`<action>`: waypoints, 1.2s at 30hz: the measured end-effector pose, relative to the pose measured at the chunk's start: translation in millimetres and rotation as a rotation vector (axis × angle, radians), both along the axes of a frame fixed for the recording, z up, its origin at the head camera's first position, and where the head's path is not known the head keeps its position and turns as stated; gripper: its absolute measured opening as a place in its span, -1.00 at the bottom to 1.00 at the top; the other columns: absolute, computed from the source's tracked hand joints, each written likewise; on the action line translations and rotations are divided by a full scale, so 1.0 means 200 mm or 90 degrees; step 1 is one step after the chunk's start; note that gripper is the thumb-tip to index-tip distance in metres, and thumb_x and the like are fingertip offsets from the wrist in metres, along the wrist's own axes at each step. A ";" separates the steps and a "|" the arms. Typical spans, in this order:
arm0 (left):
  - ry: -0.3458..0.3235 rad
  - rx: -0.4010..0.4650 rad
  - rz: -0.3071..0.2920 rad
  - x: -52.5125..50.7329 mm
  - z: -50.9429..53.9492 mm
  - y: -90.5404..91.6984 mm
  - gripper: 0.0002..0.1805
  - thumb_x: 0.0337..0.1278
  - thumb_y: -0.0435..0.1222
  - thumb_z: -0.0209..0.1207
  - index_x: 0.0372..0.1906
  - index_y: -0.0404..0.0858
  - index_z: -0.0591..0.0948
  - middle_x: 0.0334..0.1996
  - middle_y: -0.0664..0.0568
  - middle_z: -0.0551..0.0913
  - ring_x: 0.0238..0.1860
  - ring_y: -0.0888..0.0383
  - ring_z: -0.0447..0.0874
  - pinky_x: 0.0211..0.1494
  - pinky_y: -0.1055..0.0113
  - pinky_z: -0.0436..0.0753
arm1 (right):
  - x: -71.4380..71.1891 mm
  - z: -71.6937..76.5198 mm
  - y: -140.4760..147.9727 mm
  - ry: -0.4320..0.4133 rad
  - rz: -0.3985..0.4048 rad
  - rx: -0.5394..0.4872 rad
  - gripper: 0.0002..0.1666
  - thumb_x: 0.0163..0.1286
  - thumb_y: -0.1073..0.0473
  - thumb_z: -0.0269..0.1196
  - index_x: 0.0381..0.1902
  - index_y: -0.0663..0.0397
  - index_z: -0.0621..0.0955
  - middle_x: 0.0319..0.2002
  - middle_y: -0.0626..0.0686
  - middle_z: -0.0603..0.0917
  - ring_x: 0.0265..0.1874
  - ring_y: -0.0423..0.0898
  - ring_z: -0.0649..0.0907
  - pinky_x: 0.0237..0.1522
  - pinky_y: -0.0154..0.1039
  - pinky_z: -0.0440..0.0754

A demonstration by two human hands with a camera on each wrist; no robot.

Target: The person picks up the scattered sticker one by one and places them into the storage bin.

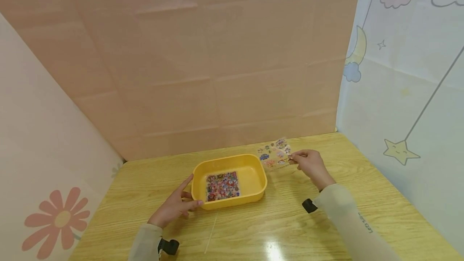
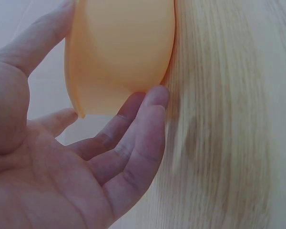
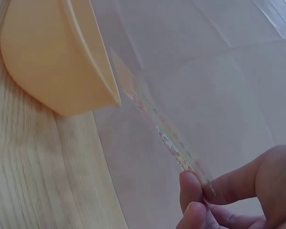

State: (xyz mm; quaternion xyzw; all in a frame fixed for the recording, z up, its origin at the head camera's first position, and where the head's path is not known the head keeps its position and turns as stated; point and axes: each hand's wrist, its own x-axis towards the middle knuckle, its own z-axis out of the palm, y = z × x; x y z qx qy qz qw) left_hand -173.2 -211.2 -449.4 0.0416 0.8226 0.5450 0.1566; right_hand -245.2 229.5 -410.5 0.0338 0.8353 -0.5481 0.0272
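A yellow plastic basin (image 1: 253, 180) stands on the wooden table, with a pack of small colourful stickers (image 1: 222, 186) lying inside at its left. My left hand (image 1: 175, 204) holds the basin's left end, fingers and thumb spread round the outside wall; in the left wrist view, curled fingertips (image 2: 155, 98) rest against that wall (image 2: 124, 52). Between thumb and fingers, my right hand (image 1: 311, 166) pinches the edge of a clear sticker sheet (image 1: 273, 154), raised beside the basin's right rim. Seen nearly edge-on in the right wrist view, the sheet (image 3: 167, 138) slants toward the basin (image 3: 43, 57).
A thin pale strip (image 1: 211, 233) lies on the table (image 1: 275, 220) in front of the basin. A pinkish-brown sheet (image 1: 217, 71) hangs behind the table. Patterned white panels (image 1: 409, 104) border both sides.
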 end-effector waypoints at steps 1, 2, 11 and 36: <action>0.000 0.000 0.000 0.00 0.00 0.00 0.12 0.18 -0.10 0.39 0.64 0.01 -0.12 -0.06 -0.22 0.53 -0.22 -0.02 0.71 -0.40 0.19 0.64 | 0.00 0.00 -0.01 0.002 0.003 -0.003 -0.57 0.59 0.15 0.05 0.18 0.40 0.55 -0.01 0.21 0.73 -0.03 0.05 0.65 -0.21 -0.24 0.60; -0.001 0.001 0.000 0.00 0.00 0.00 0.13 0.18 -0.10 0.40 0.64 0.01 -0.12 -0.06 -0.22 0.54 -0.22 -0.02 0.71 -0.40 0.19 0.64 | 0.01 0.01 -0.02 0.005 0.005 -0.006 -0.58 0.59 0.15 0.06 0.17 0.39 0.56 -0.02 0.21 0.73 -0.06 0.03 0.66 -0.22 -0.24 0.60; -0.002 -0.004 0.002 0.00 0.00 0.00 0.14 0.14 -0.07 0.41 0.64 0.02 -0.11 -0.07 -0.22 0.55 -0.22 -0.03 0.71 -0.38 0.21 0.65 | 0.03 0.02 -0.15 0.024 0.030 -0.033 -0.65 0.56 0.23 0.08 0.09 0.39 0.61 -0.09 0.20 0.75 -0.16 -0.04 0.69 -0.28 -0.24 0.60; 0.000 -0.015 -0.003 0.00 0.01 0.00 0.13 0.18 -0.11 0.39 0.64 -0.02 -0.13 -0.09 -0.23 0.56 -0.21 -0.06 0.72 -0.37 0.18 0.66 | 0.10 -0.03 -0.54 -0.014 0.097 0.041 -0.71 0.43 0.27 0.15 -0.01 0.30 0.69 -0.37 0.05 0.80 -0.39 0.08 0.71 -0.57 -0.29 0.46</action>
